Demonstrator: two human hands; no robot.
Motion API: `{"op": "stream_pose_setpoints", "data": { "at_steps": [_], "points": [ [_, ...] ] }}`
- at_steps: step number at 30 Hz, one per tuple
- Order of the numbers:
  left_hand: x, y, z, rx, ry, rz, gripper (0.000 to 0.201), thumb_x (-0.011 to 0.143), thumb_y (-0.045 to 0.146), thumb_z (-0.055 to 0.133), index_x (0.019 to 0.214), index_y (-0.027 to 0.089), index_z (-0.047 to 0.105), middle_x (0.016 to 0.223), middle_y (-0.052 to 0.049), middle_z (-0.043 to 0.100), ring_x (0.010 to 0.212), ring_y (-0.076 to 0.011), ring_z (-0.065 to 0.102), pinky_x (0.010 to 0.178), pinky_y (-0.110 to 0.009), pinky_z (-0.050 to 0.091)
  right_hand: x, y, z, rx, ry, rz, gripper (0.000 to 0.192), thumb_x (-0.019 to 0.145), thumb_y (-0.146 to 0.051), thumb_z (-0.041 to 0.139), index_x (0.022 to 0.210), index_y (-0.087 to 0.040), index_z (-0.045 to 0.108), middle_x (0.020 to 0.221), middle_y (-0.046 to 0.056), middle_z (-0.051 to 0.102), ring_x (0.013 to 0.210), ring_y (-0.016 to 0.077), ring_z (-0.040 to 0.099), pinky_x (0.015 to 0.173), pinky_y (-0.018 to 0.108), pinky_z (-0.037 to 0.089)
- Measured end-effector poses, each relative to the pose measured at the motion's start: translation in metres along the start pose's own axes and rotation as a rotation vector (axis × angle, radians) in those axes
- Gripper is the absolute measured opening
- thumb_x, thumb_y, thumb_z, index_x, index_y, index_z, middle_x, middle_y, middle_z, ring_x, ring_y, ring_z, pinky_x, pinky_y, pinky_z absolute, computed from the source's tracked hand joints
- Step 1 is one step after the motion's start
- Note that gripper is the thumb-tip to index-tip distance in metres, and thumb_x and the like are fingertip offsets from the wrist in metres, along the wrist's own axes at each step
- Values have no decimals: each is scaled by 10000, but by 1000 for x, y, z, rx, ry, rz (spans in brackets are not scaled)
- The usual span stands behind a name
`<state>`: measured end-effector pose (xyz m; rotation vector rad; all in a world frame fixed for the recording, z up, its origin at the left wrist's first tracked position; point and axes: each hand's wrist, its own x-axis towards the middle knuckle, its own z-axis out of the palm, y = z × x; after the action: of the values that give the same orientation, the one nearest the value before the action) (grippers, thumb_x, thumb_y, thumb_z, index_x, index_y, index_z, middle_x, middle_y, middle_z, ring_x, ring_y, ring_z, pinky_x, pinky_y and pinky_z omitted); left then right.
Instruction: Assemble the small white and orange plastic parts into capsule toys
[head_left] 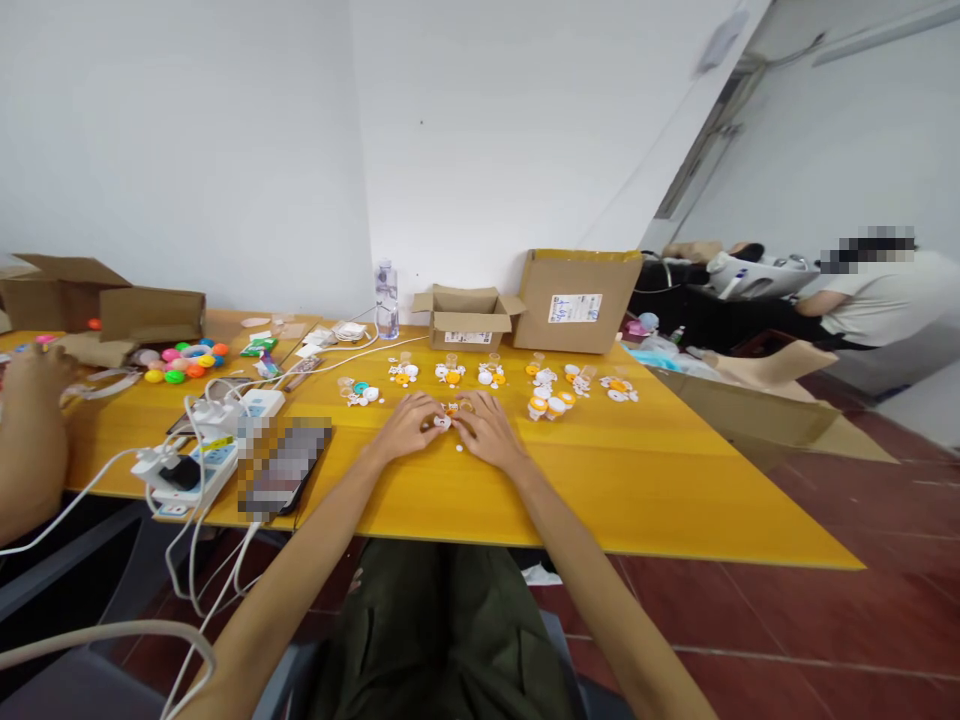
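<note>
Both hands meet on the yellow wooden desk [675,500]. The left hand [409,425] and the right hand [487,428] pinch a tiny white and orange plastic toy piece [444,420] between curled fingers; it may be two parts, too small to tell. One small white bit [460,448] lies loose just beside them. Behind stands a row of little white and orange toy sets [495,375], some looking built. A small open cardboard box [466,315] waits behind that row.
</note>
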<state>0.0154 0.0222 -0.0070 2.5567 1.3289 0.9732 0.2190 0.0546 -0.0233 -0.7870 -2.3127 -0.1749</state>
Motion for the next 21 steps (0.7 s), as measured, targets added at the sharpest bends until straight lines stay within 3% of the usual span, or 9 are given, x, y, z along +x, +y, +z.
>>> {"op": "stream_pose_setpoints", "data": {
  "at_steps": [21],
  "points": [
    [-1, 9, -6, 30, -118, -20, 109, 897, 235, 578, 965, 249, 662, 1021, -38, 712, 1026, -233, 593, 968, -404, 446, -1, -6, -3, 3, 37, 82, 184, 933, -153, 532, 888, -243, 685, 1153, 91, 655, 1082, 260, 540, 891, 407, 454]
  ]
}}
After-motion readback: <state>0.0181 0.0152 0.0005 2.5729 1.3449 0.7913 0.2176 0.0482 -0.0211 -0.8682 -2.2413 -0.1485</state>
